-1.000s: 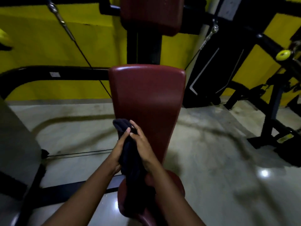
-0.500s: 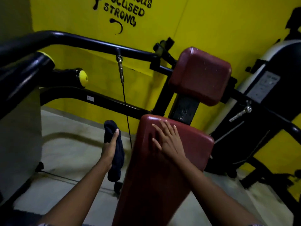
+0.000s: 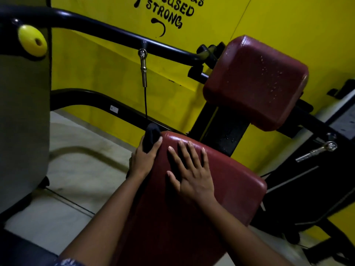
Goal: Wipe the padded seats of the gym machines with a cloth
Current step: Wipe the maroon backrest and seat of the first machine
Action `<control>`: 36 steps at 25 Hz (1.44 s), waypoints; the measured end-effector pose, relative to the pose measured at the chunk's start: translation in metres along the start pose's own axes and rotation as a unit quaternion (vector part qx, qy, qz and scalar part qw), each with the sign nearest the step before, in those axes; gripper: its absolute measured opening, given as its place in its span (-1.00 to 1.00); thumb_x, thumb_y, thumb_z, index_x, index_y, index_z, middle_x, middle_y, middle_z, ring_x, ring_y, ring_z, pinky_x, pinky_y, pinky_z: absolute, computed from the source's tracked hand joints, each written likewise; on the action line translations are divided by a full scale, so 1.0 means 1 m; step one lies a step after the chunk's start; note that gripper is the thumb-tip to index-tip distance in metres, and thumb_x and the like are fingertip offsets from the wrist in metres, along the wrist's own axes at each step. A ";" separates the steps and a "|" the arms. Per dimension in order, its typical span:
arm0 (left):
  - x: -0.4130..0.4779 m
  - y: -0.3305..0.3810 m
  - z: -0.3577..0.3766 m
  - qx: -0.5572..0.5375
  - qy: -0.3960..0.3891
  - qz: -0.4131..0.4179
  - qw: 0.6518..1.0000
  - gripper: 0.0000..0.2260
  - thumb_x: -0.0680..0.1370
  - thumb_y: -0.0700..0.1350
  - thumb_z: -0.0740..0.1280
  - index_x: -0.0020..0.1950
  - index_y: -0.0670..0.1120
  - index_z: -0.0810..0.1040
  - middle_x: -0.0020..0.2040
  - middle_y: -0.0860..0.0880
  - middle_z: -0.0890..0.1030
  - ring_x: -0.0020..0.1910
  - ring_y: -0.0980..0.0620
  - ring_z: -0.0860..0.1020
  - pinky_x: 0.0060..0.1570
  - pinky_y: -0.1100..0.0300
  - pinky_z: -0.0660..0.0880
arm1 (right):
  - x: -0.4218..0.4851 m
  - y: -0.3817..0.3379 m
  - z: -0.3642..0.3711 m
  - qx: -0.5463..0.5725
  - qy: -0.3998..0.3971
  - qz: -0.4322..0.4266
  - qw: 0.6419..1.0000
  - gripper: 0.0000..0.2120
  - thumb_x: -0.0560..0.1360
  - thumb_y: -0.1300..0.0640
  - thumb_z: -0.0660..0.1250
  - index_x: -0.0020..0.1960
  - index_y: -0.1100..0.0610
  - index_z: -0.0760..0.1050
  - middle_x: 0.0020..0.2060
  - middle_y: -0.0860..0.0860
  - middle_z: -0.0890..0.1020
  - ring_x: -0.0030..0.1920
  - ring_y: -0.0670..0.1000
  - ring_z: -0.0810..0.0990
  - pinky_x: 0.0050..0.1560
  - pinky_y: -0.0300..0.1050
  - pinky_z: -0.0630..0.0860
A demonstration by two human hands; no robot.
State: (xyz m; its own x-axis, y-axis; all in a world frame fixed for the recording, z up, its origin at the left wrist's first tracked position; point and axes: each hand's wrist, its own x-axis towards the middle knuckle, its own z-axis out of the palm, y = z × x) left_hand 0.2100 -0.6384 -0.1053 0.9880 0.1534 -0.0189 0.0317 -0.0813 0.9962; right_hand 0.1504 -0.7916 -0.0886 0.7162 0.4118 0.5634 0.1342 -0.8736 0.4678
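A dark red padded back pad (image 3: 226,192) of a gym machine fills the lower middle of the head view. My right hand (image 3: 192,175) lies flat on it with fingers spread. At the pad's upper left corner my left hand (image 3: 144,158) grips a dark cloth (image 3: 151,139), which touches the pad's edge. A second red pad (image 3: 257,81), dotted with droplets, sits higher on the black post (image 3: 224,127).
Black frame tubes (image 3: 107,33) cross behind the pads, and a steel cable end (image 3: 143,68) hangs from the upper one. A grey shroud (image 3: 23,116) with a yellow knob (image 3: 31,40) stands at left. Another black machine (image 3: 315,181) is at right. Yellow wall behind, pale floor below.
The cloth first hung between both hands low on the pad. My left hand then carried it out to the left and has now brought it against the pad's top corner; my right hand stays flat.
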 end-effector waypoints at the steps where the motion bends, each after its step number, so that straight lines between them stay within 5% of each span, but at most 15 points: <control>1: -0.006 -0.017 -0.002 -0.010 -0.002 -0.032 0.999 -0.21 0.30 0.53 0.12 0.35 0.06 0.43 0.25 -0.16 0.54 0.24 -0.21 0.47 0.26 -0.10 0.38 | -0.001 0.000 0.001 0.004 0.005 -0.001 1.000 -0.41 0.54 -0.23 0.05 0.51 -0.05 0.11 0.50 0.04 0.16 0.50 0.06 0.11 0.44 0.17 0.07; 4: -0.028 -0.045 -0.005 -0.014 0.011 -0.099 0.995 -0.20 0.29 0.54 0.07 0.23 -0.02 0.51 0.13 -0.20 0.59 0.12 -0.22 0.53 0.17 -0.10 0.45 | -0.001 0.001 0.005 0.009 0.006 0.002 1.000 -0.41 0.53 -0.23 0.06 0.51 -0.04 0.12 0.50 0.05 0.17 0.50 0.07 0.12 0.43 0.18 0.09; 12: -0.019 -0.034 0.001 -0.029 0.048 -0.091 0.994 -0.03 0.14 0.65 -0.04 0.12 -0.07 0.54 0.06 -0.19 0.58 0.04 -0.19 0.53 0.06 0.02 0.45 | -0.013 -0.007 0.004 0.048 0.036 -0.022 0.998 -0.47 0.55 -0.12 0.08 0.48 -0.01 0.15 0.47 0.04 0.25 0.48 0.03 0.14 0.43 0.16 0.06; 18: -0.063 -0.140 -0.003 -0.024 0.073 -0.140 0.987 -0.05 0.16 0.58 -0.17 -0.03 -0.16 0.54 -0.13 -0.24 0.59 -0.14 -0.21 0.55 -0.11 0.00 0.46 | -0.125 -0.073 0.046 -0.010 0.027 -0.142 0.989 -0.49 0.54 -0.06 0.11 0.48 -0.06 0.19 0.48 -0.02 0.22 0.49 0.05 0.12 0.45 0.17 -0.02; 21: -0.087 -0.202 -0.003 -0.007 0.058 -0.198 0.978 -0.08 0.07 0.66 -0.18 -0.23 -0.11 0.48 -0.24 -0.20 0.57 -0.23 -0.18 0.54 -0.21 0.04 0.45 | -0.127 -0.074 0.054 -0.049 0.049 -0.134 0.988 -0.47 0.55 -0.08 0.00 0.51 -0.06 0.11 0.49 -0.04 0.17 0.50 0.05 0.08 0.46 0.20 -0.06; 23: -0.093 -0.223 -0.002 -0.014 0.054 -0.217 0.975 -0.15 0.20 0.64 -0.13 -0.26 -0.11 0.46 -0.26 -0.19 0.56 -0.25 -0.16 0.52 -0.23 0.06 0.40 | -0.127 -0.076 0.055 -0.041 0.067 -0.127 0.989 -0.48 0.55 -0.08 0.00 0.50 -0.06 0.13 0.49 -0.05 0.19 0.50 0.04 0.11 0.45 0.20 -0.04; 26: -0.087 -0.222 -0.002 -0.057 0.057 -0.211 0.974 -0.25 0.34 0.53 -0.02 -0.16 -0.12 0.53 -0.11 -0.24 0.62 -0.18 -0.17 0.56 -0.19 0.04 0.46 | -0.124 -0.076 0.051 -0.017 0.076 -0.117 0.990 -0.49 0.55 -0.05 0.05 0.49 -0.06 0.16 0.48 -0.04 0.21 0.49 0.04 0.15 0.45 0.19 -0.01; 31: -0.075 -0.198 -0.005 -0.148 0.042 -0.140 0.978 -0.26 0.15 0.63 0.05 -0.06 0.10 0.57 -0.02 -0.10 0.63 -0.01 -0.10 0.59 0.10 -0.03 0.49 | -0.173 -0.118 0.068 0.001 0.019 -0.110 0.994 -0.41 0.51 -0.06 0.09 0.52 -0.02 0.09 0.54 0.04 -0.05 0.52 0.08 -0.03 0.46 0.21 -0.16; 36: -0.097 -0.289 -0.005 -0.089 0.030 -0.261 0.961 -0.23 0.12 0.62 0.01 -0.12 0.05 0.59 -0.05 -0.12 0.65 -0.01 -0.19 0.61 0.13 -0.11 0.52 | -0.210 -0.135 0.110 -0.070 0.061 -0.166 0.982 -0.42 0.51 -0.03 0.10 0.51 -0.02 0.11 0.51 0.00 0.11 0.51 0.07 0.02 0.46 0.17 -0.13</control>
State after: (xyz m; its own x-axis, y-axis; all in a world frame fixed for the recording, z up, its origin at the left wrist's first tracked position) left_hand 0.1039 -0.6251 -0.3912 0.8340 0.1842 -0.5201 0.4885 0.1916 0.8512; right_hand 0.0575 -0.7889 -0.3450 0.5613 0.7025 0.4376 0.2449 -0.6460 0.7230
